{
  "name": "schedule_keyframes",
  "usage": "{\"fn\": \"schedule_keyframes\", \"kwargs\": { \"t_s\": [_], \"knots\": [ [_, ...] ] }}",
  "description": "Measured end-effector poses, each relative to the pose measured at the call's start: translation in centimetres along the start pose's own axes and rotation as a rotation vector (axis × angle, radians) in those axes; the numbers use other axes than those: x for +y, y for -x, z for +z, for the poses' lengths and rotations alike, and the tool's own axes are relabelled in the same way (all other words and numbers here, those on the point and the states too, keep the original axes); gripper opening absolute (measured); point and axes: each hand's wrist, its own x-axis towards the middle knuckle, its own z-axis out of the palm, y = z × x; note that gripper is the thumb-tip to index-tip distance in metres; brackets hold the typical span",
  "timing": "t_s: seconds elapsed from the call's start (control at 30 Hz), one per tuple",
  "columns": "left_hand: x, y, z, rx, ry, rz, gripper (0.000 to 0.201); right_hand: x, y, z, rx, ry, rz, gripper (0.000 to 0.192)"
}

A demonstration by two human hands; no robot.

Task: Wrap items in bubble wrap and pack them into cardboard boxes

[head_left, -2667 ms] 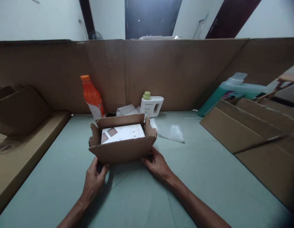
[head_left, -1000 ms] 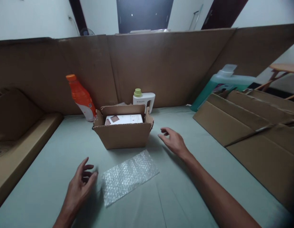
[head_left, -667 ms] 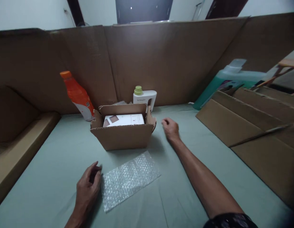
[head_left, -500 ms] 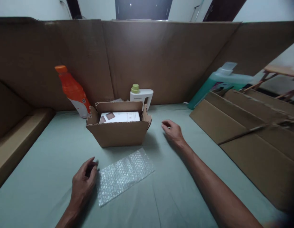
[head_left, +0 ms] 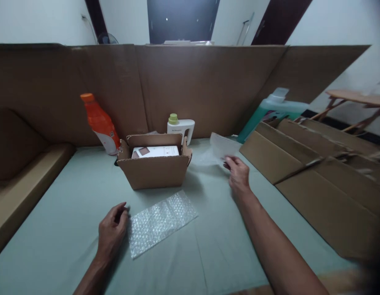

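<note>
my left hand (head_left: 112, 229) rests on the desk (head_left: 69, 205) with fingers curled together, fingertips touching the near left corner of a bubble wrap sheet (head_left: 160, 223) that lies flat in front of me. my right hand (head_left: 238, 175) is out to the right of the box (head_left: 153, 168), pinched shut on a clear plastic sheet (head_left: 222, 146) lifted a bit off the desk. the box is open with a white carton (head_left: 155, 151) inside. behind it stands a white jug (head_left: 181, 128), and an orange bottle (head_left: 99, 123) leans at the back left. a green jug (head_left: 269, 112) and flat cardboard (head_left: 315, 172) sit off to the right.
</note>
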Motion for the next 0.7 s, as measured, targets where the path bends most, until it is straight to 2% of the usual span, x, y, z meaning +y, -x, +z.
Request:
{"fn": "schedule_keyframes", "kwargs": {
  "t_s": [0.1,0.17,0.3,0.37,0.43,0.47,0.6,0.67,0.7],
  "knots": [
    [0.0,-0.2,-0.2,0.001,0.006,0.034,0.046,-3.0,2.0,-4.6,0.082,-0.147,0.001,0.031],
    [0.5,-0.1,-0.5,0.034,0.024,0.091,0.040,-5.5,3.5,-6.6,0.127,-0.245,-0.014,0.030],
    [2.9,1.3,-1.3,0.094,0.042,0.240,0.034,-10.5,6.4,-8.0,0.200,-0.387,-0.054,0.022],
    [4.5,2.5,-1.6,0.041,0.080,0.295,0.034,-12.5,7.8,-7.9,0.163,-0.349,-0.037,0.019],
    [6.1,3.7,-1.6,-0.084,0.192,0.296,0.038,-14.0,9.2,-7.3,0.004,-0.217,-0.014,0.017],
    [6.9,4.2,-1.5,-0.174,0.281,0.270,0.042,-14.7,9.9,-6.9,-0.137,-0.133,-0.010,0.017],
    [9.7,5.8,-1.2,-0.568,0.697,0.043,0.065,-17.0,13.2,-3.5,-0.845,0.088,-0.009,0.023],
    [10.6,6.2,-1.2,-0.632,0.754,-0.107,0.054,-17.6,14.9,-1.3,-1.084,0.074,0.016,0.024],
    [10.8,6.3,-1.3,-0.602,0.745,-0.165,0.044,-17.5,15.7,-0.3,-1.159,0.053,0.032,0.025]
  ]
}}
